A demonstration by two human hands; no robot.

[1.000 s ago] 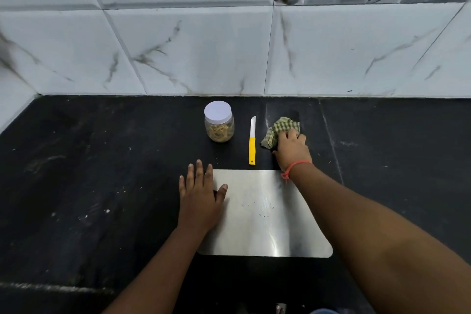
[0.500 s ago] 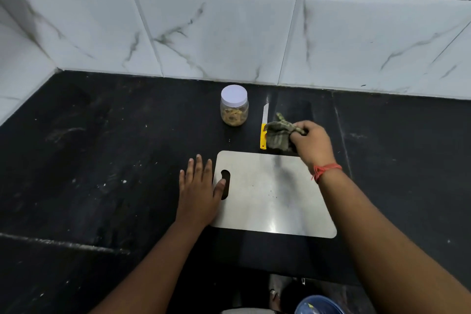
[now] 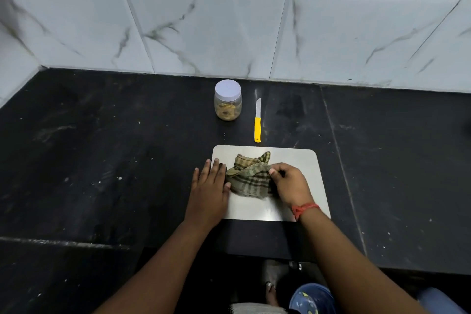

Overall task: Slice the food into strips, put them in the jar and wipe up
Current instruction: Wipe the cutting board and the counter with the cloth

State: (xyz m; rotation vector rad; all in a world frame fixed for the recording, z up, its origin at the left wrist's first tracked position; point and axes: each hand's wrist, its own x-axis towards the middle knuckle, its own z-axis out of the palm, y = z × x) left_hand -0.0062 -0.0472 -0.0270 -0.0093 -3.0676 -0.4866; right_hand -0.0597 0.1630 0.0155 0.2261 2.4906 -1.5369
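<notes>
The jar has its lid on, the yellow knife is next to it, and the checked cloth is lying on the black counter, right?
Not quite. The head view shows the checked cloth on the metal cutting board, gripped by the right hand, not on the black counter. The rest is right: the jar has its lid on, and the yellow knife lies next to it.
</notes>
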